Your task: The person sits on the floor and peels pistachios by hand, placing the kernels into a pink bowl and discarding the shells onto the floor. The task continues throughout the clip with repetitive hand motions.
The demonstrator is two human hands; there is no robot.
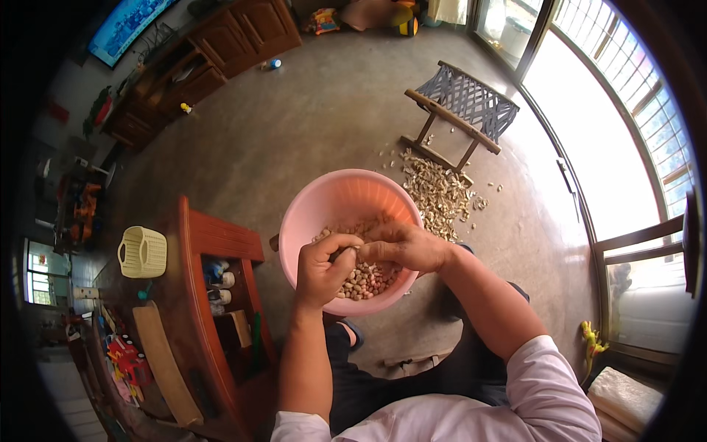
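A pink plastic basin [313, 199] stands in front of me, with peanuts [361, 282] heaped over its bottom, some in tan shells and some reddish. Above the heap, my left hand [324, 269] and my right hand [405, 245] meet at the fingertips. The left fingers are curled tight, thumb pressed in. My right thumb and fingers pinch from the other side. Between them is a small thing that looks like a peanut, mostly covered by the fingers. Broken peanut shells [440, 195] lie in a pile on the floor just beyond the basin's right side.
A folding stool [468, 103] with a woven strap seat stands over the shell pile. To my left is a reddish wooden table [221, 228] with jars inside, and a cream basket [143, 253]. A wooden cabinet [243, 33] runs along the far left; glass doors [589, 110] line the right.
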